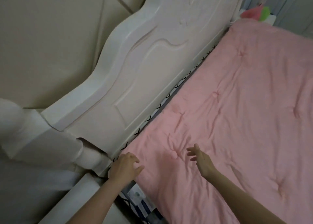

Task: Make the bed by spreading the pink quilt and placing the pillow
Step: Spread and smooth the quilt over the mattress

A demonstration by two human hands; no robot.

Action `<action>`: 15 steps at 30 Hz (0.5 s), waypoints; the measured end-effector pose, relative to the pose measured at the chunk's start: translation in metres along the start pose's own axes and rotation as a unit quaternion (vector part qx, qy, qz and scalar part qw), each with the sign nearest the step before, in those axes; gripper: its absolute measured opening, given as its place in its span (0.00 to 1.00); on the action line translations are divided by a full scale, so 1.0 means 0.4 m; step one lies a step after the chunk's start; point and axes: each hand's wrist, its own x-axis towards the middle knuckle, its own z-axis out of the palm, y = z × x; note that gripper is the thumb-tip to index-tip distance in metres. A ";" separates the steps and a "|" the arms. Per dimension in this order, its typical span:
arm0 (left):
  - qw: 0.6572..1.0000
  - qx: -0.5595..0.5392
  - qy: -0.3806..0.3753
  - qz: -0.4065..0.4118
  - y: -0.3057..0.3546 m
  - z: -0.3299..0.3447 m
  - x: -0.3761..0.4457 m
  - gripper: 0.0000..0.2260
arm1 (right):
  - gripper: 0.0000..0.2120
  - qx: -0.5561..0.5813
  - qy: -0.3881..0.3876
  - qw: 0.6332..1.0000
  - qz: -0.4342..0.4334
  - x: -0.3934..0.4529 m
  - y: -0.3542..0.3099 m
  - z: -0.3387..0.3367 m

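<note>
- Fingers of my left hand (124,167) were loosely curled at the quilt corner nearest the headboard; they seemed to rest on or hook the edge, but I could not tell whether any fabric was actually pinched.
- Fingers of my right hand (200,159) were spread and relaxed, holding nothing, hovering just over the pink quilt (237,113) further from the headboard (152,74) than the left; contact with the fabric was not clear.
- I saw the quilt lying spread across the bed, its long edge running alongside the headboard with a narrow strip of patterned sheet (169,98) showing between them.
- No pillow was in my view, so I judged that step not yet done.
- I judged the main risk to be a lopsided lie: a pull at the headboard corner with only the left hand would drag the quilt skew and widen the bare strip beside the headboard.
- Creases fanned out from the tufts near my hands; pressing there without smoothing outward could have set them in.
- At the bed's side below the headboard corner, sheet and a label (137,195) were exposed, so the quilt could have slid off that edge if tugged away from it.
</note>
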 end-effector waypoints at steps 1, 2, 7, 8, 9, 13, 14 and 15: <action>1.000 0.001 -0.007 0.004 -0.024 0.016 0.035 0.17 | 0.40 -0.011 -0.002 1.000 0.000 0.019 0.014 0.031; 1.000 0.001 -0.014 0.005 -0.041 0.027 0.060 0.18 | 0.35 -0.017 -0.006 1.000 -0.005 0.030 0.023 0.056; 0.997 0.024 -0.075 0.020 -0.114 0.118 0.118 0.28 | 0.36 -0.065 0.000 0.997 -0.041 0.024 0.104 0.164; 0.996 0.024 -0.079 0.030 -0.127 0.135 0.132 0.30 | 0.42 -0.090 0.014 0.995 -0.042 0.027 0.128 0.187; 0.996 0.028 -0.072 0.040 -0.139 0.146 0.143 0.32 | 0.48 -0.125 0.018 0.991 -0.043 0.028 0.152 0.210; 0.996 0.072 0.002 0.047 -0.166 0.176 0.217 0.37 | 0.64 -0.269 -0.029 0.963 0.006 0.051 0.226 0.315; 0.997 0.077 0.011 0.026 -0.174 0.187 0.239 0.40 | 0.67 -0.296 -0.045 0.954 0.024 0.060 0.236 0.338; 0.998 0.067 0.003 0.001 -0.182 0.200 0.260 0.44 | 0.69 -0.315 -0.056 0.946 0.043 0.068 0.243 0.359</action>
